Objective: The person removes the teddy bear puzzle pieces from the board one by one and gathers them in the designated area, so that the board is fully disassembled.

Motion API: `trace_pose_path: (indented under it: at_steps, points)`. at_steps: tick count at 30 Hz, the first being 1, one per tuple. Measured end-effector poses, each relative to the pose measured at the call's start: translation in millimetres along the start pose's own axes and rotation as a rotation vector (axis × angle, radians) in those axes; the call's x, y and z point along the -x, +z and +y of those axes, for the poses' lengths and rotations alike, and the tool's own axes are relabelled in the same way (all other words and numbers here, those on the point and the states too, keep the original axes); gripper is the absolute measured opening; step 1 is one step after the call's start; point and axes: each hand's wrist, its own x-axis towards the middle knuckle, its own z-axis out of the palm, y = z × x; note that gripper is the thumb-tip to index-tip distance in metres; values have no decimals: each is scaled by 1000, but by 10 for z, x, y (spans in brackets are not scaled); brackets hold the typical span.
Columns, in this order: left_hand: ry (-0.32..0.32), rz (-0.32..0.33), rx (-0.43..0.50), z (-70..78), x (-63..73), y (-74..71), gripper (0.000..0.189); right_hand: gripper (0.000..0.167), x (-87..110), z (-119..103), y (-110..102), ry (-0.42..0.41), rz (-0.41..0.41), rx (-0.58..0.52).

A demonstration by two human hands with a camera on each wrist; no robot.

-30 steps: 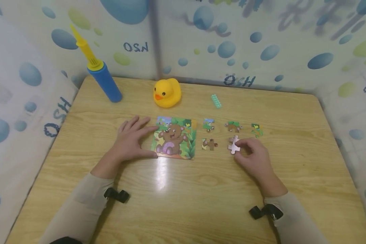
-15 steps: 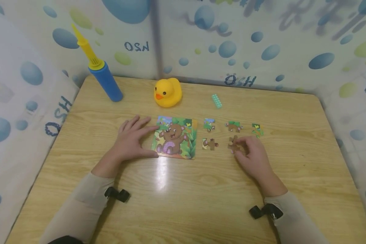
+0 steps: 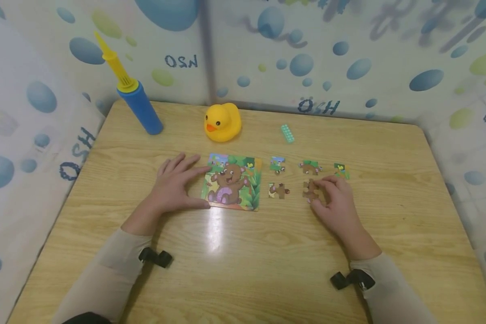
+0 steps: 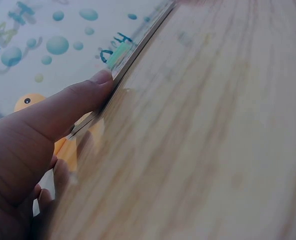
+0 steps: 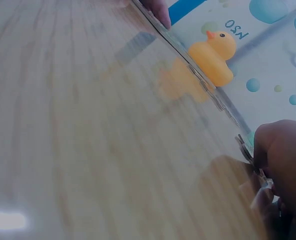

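On the left, my left hand (image 3: 172, 185) lies with fingers spread, its thumb and index finger touching the left edge of a square bear picture card (image 3: 231, 182). The left wrist view shows the thumb straight along the card's thin edge. My right hand (image 3: 338, 204) pinches the right side of a brown jigsaw piece (image 3: 309, 191) between thumb and index finger. The piece is picture side up, its right part hidden by the fingers. Around it lie other jigsaw pieces: a brown-and-cream one (image 3: 278, 191), a blue-green one (image 3: 277, 164), a bear-face one (image 3: 310, 168) and a green one (image 3: 341, 171).
Behind the card sits a yellow rubber duck (image 3: 223, 122). A blue-and-yellow hand pump (image 3: 139, 108) stands at the back left, and a mint-green toy brick (image 3: 287, 133) lies behind the pieces. A patterned wall covering (image 3: 251, 58) borders the wooden table (image 3: 267, 270).
The jigsaw piece in my right hand showed its pale back a second ago and now shows its brown picture side. My left hand and the card have stayed put.
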Motion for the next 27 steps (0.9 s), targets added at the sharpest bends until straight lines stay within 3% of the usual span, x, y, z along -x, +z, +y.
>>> trace_pose_path:
  at_steps: [13, 17, 22, 27]
  points:
    - [18, 0, -2, 22, -21, -13, 103, 40, 13, -63, -57, 37, 13, 11]
    - [22, -5, -2, 21, -28, -12, 104, 42, 22, -62, -56, 19, 68, -8]
    - [13, -2, -2, 15, -8, -15, 102, 48, -39, -56, 46, -110, 204, -39]
    - [29, 8, 9, 25, 18, -37, 102, 42, -125, -178, 209, -270, 228, -11]
